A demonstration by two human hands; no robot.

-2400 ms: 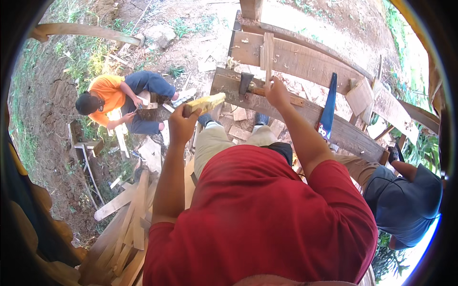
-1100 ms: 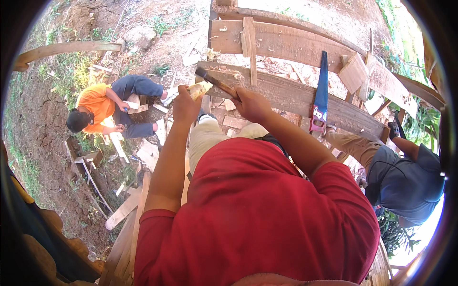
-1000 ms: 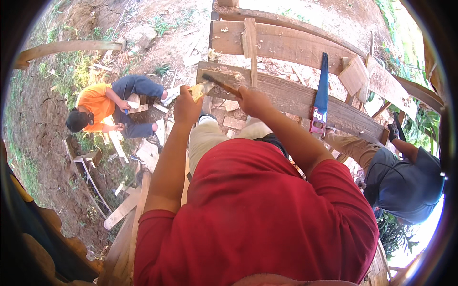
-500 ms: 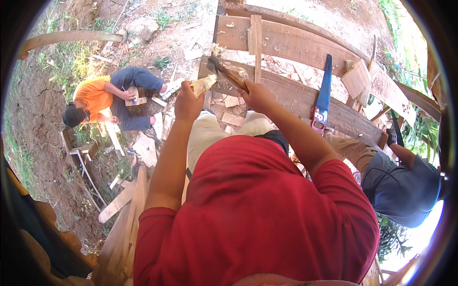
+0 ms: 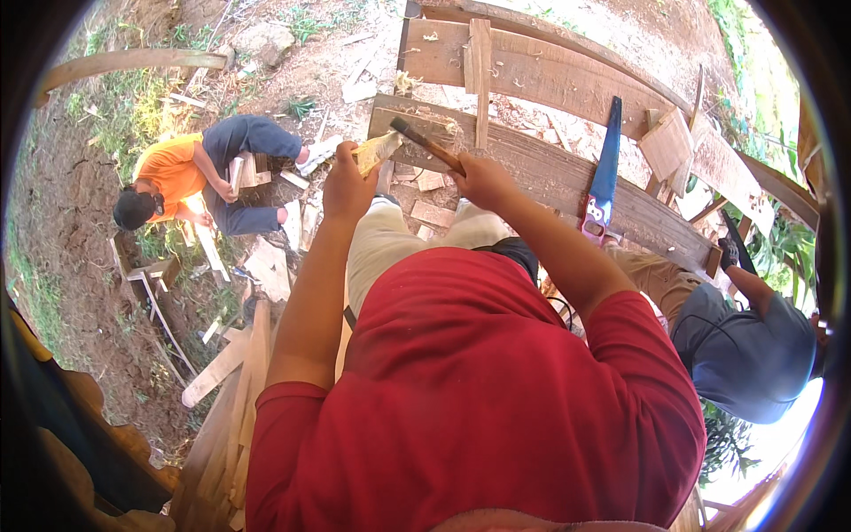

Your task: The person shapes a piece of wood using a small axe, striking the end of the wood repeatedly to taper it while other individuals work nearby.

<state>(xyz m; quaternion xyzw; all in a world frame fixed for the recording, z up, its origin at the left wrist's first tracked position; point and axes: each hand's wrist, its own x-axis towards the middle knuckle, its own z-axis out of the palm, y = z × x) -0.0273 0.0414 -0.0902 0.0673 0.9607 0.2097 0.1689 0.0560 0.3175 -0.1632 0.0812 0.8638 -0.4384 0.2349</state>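
Note:
My left hand [image 5: 349, 182] is closed around a pale, roughly hewn piece of wood [image 5: 377, 152] that tapers in shape. In my right hand [image 5: 486, 183] is the wooden handle of a hatchet [image 5: 430, 146]. Its dark metal head points up and left, close to the far end of the wood piece. Both hands are in front of me at the near edge of a long wooden plank [image 5: 532, 168]. How the hatchet's edge is turned is hard to make out.
A blue-bladed handsaw [image 5: 605, 168] lies across the plank. Beyond runs another board [image 5: 550, 75] with shavings. Someone in an orange shirt [image 5: 168, 175] sits at left; a person in a dark shirt [image 5: 745, 346] is at right. Lumber [image 5: 253, 381] is stacked at lower left.
The hatchet head has turned and shifted slightly, showing a narrower side now. Pale shavings near its head have come away. The seated person's hand has moved over the wooden block.

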